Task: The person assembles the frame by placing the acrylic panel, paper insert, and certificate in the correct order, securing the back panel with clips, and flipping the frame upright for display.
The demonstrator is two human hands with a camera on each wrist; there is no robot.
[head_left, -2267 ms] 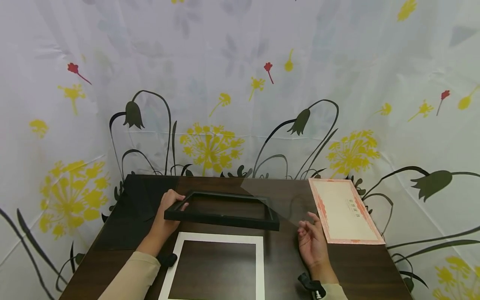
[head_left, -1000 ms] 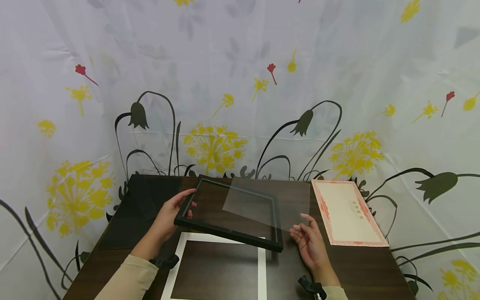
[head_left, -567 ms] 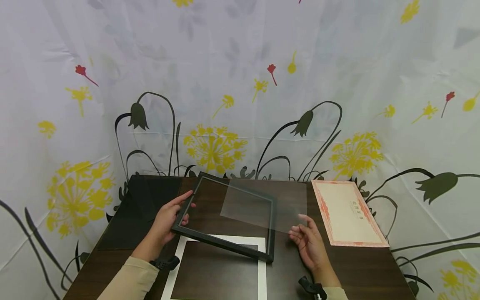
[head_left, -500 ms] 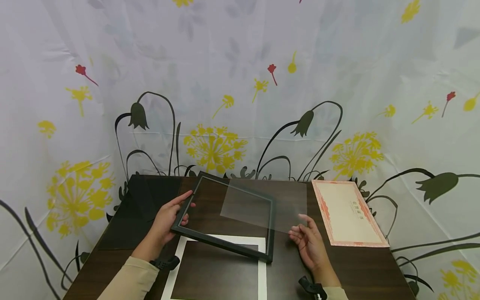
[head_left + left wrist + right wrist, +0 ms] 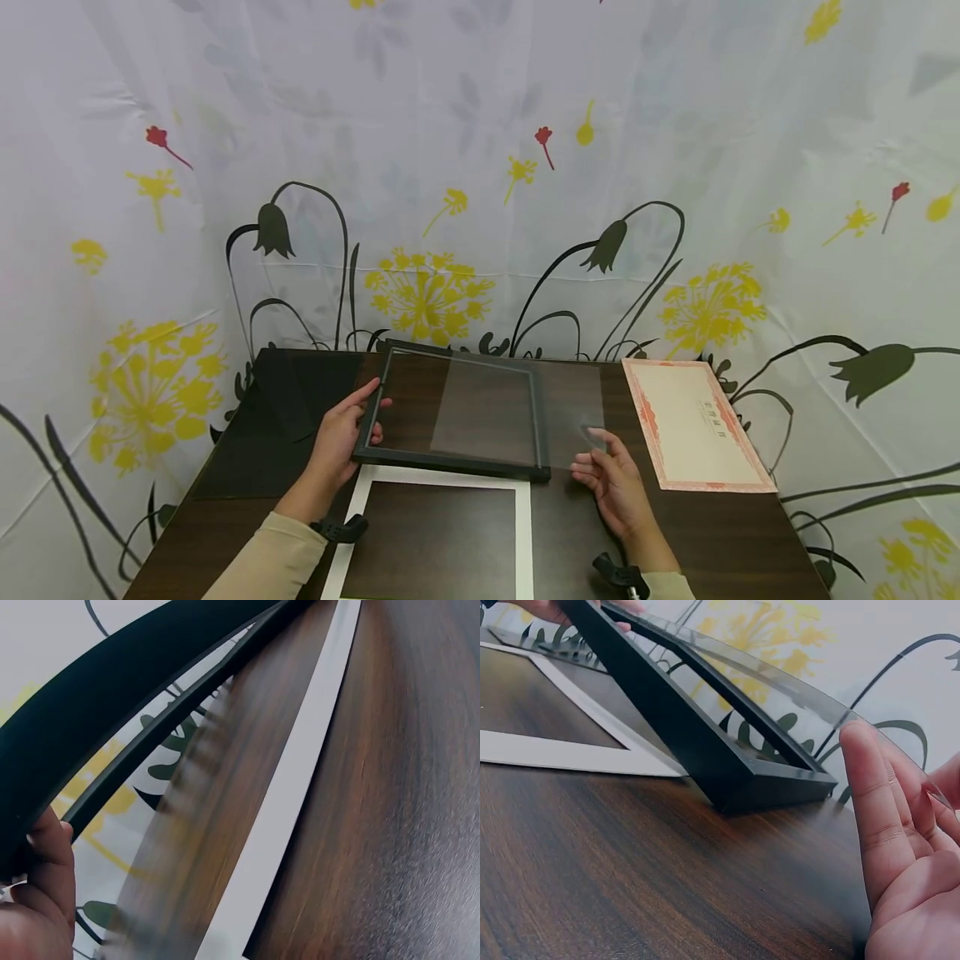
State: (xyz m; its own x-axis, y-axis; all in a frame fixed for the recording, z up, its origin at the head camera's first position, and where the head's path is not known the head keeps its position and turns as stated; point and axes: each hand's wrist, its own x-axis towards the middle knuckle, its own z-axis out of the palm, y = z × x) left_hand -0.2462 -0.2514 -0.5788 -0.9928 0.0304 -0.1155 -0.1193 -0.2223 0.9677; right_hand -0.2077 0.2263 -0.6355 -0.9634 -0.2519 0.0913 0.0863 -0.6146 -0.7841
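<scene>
A black rectangular picture frame (image 5: 453, 463) is held up at a tilt over the table, its left side gripped between the thumb and fingers of my left hand (image 5: 335, 437). My right hand (image 5: 617, 487) pinches the right edge of a clear plastic sheet (image 5: 573, 404). In the head view the sheet overlaps the right part of the frame and its opening. The right wrist view has the thin sheet (image 5: 780, 681) running along the frame's upper side, while the frame's near corner (image 5: 739, 787) hangs close over the table. Below lies a white mat border (image 5: 522, 542), partly covered by the frame.
A cream certificate (image 5: 690, 429) with an orange-red border lies at the right of the dark wooden table (image 5: 720, 550). A black backing panel (image 5: 251, 442) occupies the left side. A flower-printed curtain (image 5: 480, 167) hangs behind the table.
The frame's near right corner has risen, so the frame sits more level. The clear sheet has shifted left with my right hand, further over the frame. Mat, certificate and panel stay put.
</scene>
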